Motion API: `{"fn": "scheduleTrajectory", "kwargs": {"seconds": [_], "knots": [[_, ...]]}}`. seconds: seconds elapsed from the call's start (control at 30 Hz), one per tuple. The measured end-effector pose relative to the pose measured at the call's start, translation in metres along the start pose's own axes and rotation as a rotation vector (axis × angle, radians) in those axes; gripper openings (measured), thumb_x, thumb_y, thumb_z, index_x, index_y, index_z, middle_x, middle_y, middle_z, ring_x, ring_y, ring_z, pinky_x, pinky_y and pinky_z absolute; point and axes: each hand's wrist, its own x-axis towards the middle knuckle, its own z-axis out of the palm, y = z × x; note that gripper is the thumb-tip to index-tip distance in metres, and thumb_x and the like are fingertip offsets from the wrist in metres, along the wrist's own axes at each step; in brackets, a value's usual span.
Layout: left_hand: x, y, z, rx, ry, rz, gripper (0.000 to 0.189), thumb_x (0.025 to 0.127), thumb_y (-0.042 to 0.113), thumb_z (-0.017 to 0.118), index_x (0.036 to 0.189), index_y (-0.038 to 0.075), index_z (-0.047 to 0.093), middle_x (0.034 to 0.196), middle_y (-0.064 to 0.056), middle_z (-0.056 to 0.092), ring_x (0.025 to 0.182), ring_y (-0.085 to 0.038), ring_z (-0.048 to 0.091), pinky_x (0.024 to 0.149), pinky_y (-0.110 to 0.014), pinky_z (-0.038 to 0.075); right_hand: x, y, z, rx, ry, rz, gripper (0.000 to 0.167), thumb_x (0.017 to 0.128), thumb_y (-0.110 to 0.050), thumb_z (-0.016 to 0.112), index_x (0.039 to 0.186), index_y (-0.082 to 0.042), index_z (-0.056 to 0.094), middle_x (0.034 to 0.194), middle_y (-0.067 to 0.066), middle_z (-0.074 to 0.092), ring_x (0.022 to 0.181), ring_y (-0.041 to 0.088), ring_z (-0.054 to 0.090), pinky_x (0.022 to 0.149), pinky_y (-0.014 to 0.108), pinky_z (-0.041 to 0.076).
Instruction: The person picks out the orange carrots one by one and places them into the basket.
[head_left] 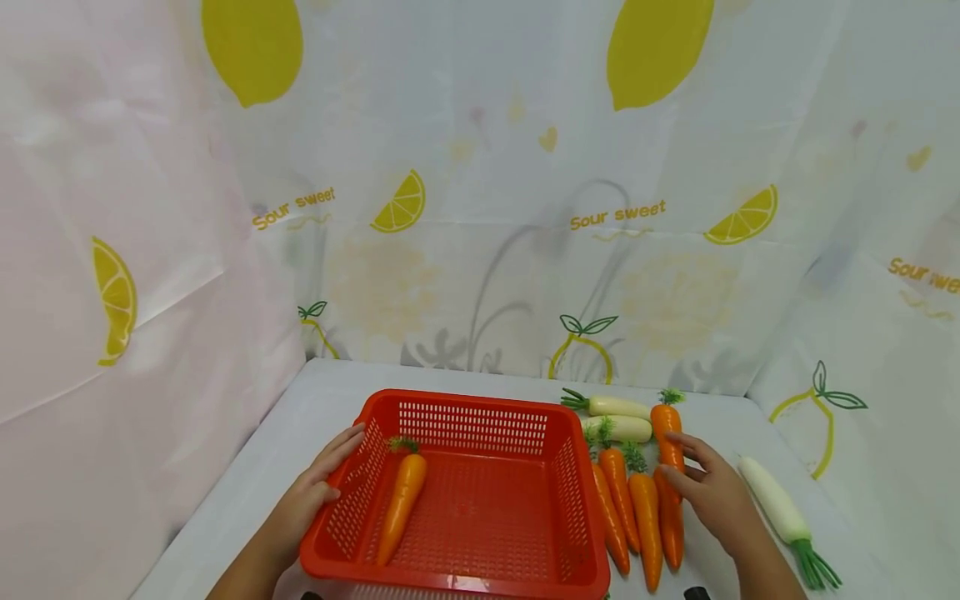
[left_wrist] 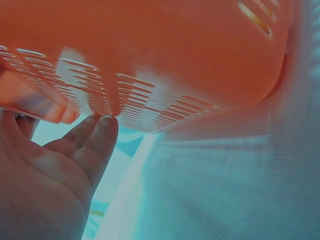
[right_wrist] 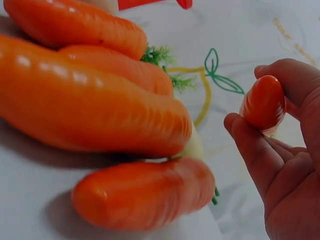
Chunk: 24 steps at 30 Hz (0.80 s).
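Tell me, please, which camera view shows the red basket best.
The head view: it shows the red basket nearly whole, a carrot inside. The left wrist view shows only part of its outside, close up; the right wrist view has a red piece at the top, possibly its rim.

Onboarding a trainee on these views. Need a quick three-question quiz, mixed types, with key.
1. How many carrots lie inside the red basket?
2. True or false: the left hand is pinching a carrot.
3. What lies on the outer side of the right hand, apart from the pile?
A) a carrot
B) a white radish
C) the red basket

Key:
1. One.
2. False: it touches the red basket; the right hand holds a carrot.
3. B.
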Motion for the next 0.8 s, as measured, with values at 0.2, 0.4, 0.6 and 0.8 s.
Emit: {"fn": "scheduleTrajectory", "kwargs": {"seconds": [0.2, 0.4, 0.6, 0.8], "knots": [[-0.001, 0.0, -0.001, 0.005, 0.006, -0.012, 0.079, 0.089, -0.008, 0.033, 0.165, 0.011, 0.03, 0.176, -0.004, 0.007, 0.141, 0.016, 0.029, 0.101, -0.023, 0.049, -0.003, -0.01, 0.01, 0.076, -0.021, -0.007, 0.07, 0.101, -0.035, 0.068, 0.161, -0.015, 0.037, 0.164, 0.027, 0.034, 0.141, 0.049, 0.049, 0.1, 0.048, 0.057], [-0.002, 0.0, -0.001, -0.003, 0.006, -0.032, 0.078, 0.089, -0.007, 0.034, 0.165, 0.011, 0.03, 0.176, -0.003, 0.006, 0.139, 0.018, 0.029, 0.101, -0.022, 0.05, -0.008, -0.019, 0.018, 0.127, -0.038, -0.025, 0.068, 0.101, -0.033, 0.069, 0.16, -0.016, 0.039, 0.165, 0.028, 0.031, 0.142, 0.051, 0.047, 0.099, 0.048, 0.057], [-0.001, 0.0, -0.001, -0.004, 0.002, -0.038, 0.078, 0.09, -0.006, 0.034, 0.165, 0.013, 0.031, 0.176, -0.002, 0.006, 0.139, 0.017, 0.029, 0.101, -0.023, 0.05, -0.012, -0.027, 0.023, 0.162, -0.015, -0.048, 0.069, 0.101, -0.035, 0.069, 0.16, -0.017, 0.039, 0.166, 0.025, 0.03, 0.141, 0.05, 0.049, 0.099, 0.043, 0.057], [0.001, -0.001, 0.0, 0.01, 0.02, -0.055, 0.078, 0.09, -0.005, 0.035, 0.165, 0.017, 0.034, 0.176, 0.002, 0.008, 0.145, 0.006, 0.023, 0.1, -0.023, 0.05, -0.012, -0.035, 0.026, 0.199, -0.014, -0.11, 0.07, 0.1, -0.038, 0.069, 0.16, -0.019, 0.039, 0.166, 0.025, 0.03, 0.141, 0.052, 0.048, 0.097, 0.042, 0.058]]}}
